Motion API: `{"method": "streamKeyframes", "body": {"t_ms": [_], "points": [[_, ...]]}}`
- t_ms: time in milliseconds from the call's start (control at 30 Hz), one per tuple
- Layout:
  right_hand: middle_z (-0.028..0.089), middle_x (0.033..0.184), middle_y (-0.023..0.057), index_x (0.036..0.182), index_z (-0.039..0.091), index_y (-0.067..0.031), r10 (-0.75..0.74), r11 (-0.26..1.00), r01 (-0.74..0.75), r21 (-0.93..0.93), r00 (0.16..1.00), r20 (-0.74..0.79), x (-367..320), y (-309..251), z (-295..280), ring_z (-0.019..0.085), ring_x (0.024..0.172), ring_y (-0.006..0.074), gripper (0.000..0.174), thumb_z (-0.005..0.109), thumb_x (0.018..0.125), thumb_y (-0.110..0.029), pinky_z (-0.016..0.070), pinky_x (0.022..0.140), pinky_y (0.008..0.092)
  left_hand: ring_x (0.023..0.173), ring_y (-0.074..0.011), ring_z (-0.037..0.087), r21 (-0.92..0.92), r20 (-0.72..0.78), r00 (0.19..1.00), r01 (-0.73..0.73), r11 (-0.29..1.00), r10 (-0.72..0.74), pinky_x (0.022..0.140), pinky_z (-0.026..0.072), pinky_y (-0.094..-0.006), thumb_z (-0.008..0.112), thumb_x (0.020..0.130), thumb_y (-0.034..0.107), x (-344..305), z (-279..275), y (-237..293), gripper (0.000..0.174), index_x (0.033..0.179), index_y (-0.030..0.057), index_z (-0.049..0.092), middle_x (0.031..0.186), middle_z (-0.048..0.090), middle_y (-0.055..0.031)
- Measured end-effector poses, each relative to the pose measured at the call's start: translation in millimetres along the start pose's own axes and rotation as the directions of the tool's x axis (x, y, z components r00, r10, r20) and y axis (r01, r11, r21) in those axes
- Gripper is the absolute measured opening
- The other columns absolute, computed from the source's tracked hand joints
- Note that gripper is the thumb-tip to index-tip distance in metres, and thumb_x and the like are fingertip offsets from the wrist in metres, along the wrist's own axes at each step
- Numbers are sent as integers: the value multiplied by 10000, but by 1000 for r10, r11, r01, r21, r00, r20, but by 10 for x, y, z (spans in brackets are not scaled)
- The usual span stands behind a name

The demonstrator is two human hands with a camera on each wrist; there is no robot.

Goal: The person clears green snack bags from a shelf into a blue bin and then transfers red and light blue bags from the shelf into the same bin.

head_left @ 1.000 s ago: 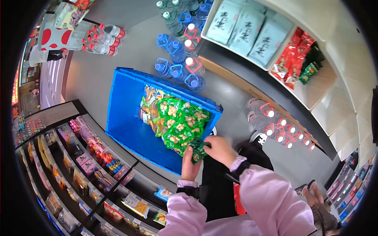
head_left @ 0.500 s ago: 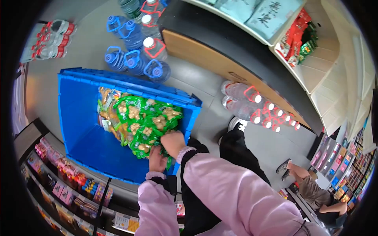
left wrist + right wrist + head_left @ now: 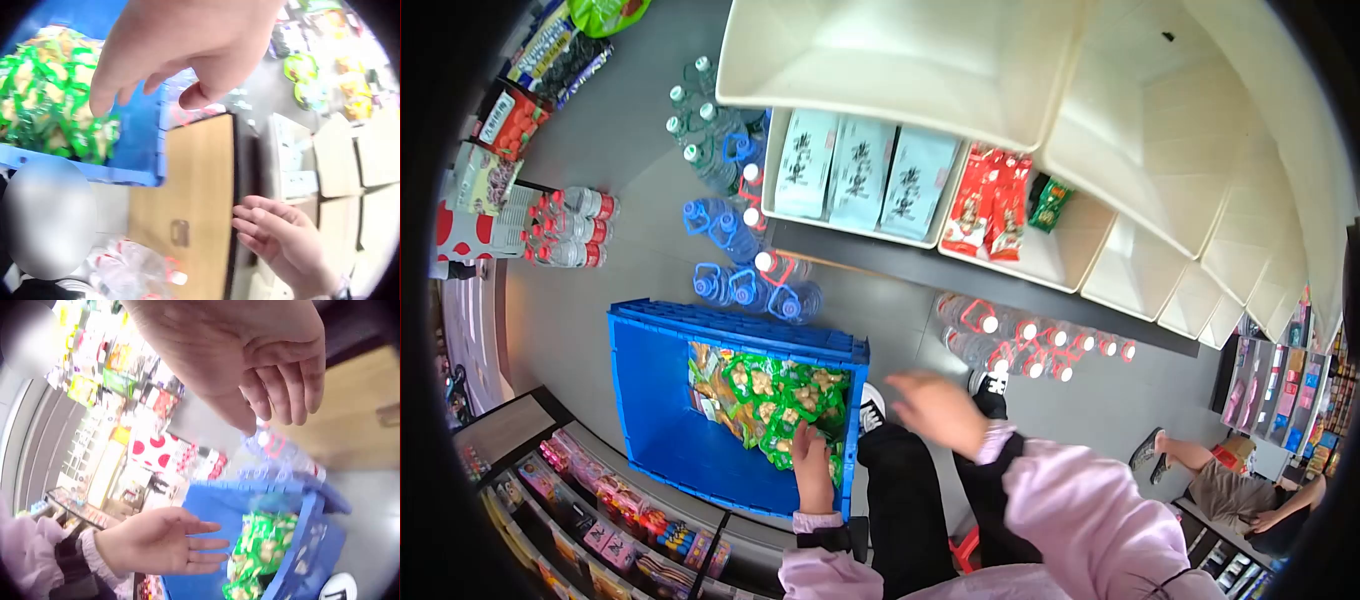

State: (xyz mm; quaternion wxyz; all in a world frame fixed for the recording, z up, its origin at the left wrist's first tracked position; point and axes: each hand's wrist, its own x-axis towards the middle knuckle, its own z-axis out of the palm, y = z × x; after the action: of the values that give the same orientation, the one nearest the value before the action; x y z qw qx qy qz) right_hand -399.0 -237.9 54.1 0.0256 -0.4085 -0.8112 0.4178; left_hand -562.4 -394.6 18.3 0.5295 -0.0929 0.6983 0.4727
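In the head view the left hand [image 3: 813, 468] is over the near right corner of the blue crate [image 3: 700, 470], above green packets [image 3: 785, 385]. The right hand [image 3: 941, 408] is outside the crate, over the person's legs, fingers extended toward it. Both wrist views show relaxed fingers and nothing held: the left hand [image 3: 187, 47] hangs over the crate's edge, the right hand [image 3: 250, 356] has its palm showing. Brown and yellow packets [image 3: 712, 385] lie beside the green ones inside the crate.
Water bottles [image 3: 740, 285] stand behind the crate, with more bottles [image 3: 1030, 335] below a display of white bins [image 3: 1090, 250] holding blue-white, red and green packs. Snack shelves [image 3: 600, 500] run along the lower left. A seated person [image 3: 1230, 495] is at the right.
The right hand has left the packets and moved right, out of the crate. The left hand has loosened above them. The dark green packet held earlier is no longer in either hand.
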Motion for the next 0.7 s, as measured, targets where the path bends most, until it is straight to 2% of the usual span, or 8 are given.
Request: {"method": "streamKeyframes", "body": {"t_ms": [100,200,300,367,433,500,633,700], "points": [[523,1064,197,1104,462,14,71,986,-98,-131,977,-202,-30,215,-965,521,959,357,427,593,715,-106,443,804,397,1128,-242,434,-176,203,970,-95,980,131,913,371,-349,485,842,91,-329,802,471,507,1310,22,303,1260,413,-144],[505,1080,219,1138,418,25,-42,936,-97,-339,924,-381,87,667,-1687,516,952,376,484,601,705,-89,430,814,412,1130,-260,436,-320,419,881,-85,944,221,948,359,-366,473,852,67,-540,1757,754,499,1308,-16,287,1256,408,-180],[528,1018,218,1105,451,27,-105,755,-160,-636,928,-358,257,1111,-2136,520,904,395,433,585,702,-56,427,799,417,1143,-266,424,-435,577,784,57,899,230,983,331,-368,483,839,52,-538,2652,827,539,1320,-29,254,1258,400,-196],[552,952,204,1045,502,15,-164,636,-151,-757,932,-323,381,1392,-2277,539,846,381,359,568,705,-80,432,767,426,1104,-242,446,-427,615,771,146,892,167,944,357,-350,479,821,28,-520,3146,900,462,1254,-45,336,1213,439,-178],[570,902,195,989,540,4,-254,583,-115,-804,914,-315,531,1564,-2363,553,811,365,302,556,710,-108,435,745,431,1013,-212,487,-425,642,749,169,889,164,849,395,-328,464,775,1,-117,3683,521,367,1134,-53,412,1136,490,-154],[576,885,192,958,554,-4,-298,587,-80,-806,904,-306,648,1616,-2406,557,809,357,279,557,717,-145,435,742,429,944,-216,506,-378,527,832,47,924,173,781,404,-325,450,745,16,-46,4072,489,314,1050,-56,441,1058,519,-164],[576,884,196,945,554,-5,-259,527,-44,-849,943,-210,851,1490,-2464,552,822,365,286,574,728,-191,432,754,424,877,-259,530,-122,328,929,-137,983,170,723,416,-333,420,710,59,-78,4240,756,326,998,-87,467,949,541,-218],[575,883,198,941,553,-4,-266,516,-36,-856,943,-200,910,1631,-2472,551,825,366,277,578,727,-178,432,754,423,875,-280,529,-114,314,933,-148,982,177,726,415,-342,413,711,66,5,4269,712,325,987,-95,475,927,539,-238]]}}
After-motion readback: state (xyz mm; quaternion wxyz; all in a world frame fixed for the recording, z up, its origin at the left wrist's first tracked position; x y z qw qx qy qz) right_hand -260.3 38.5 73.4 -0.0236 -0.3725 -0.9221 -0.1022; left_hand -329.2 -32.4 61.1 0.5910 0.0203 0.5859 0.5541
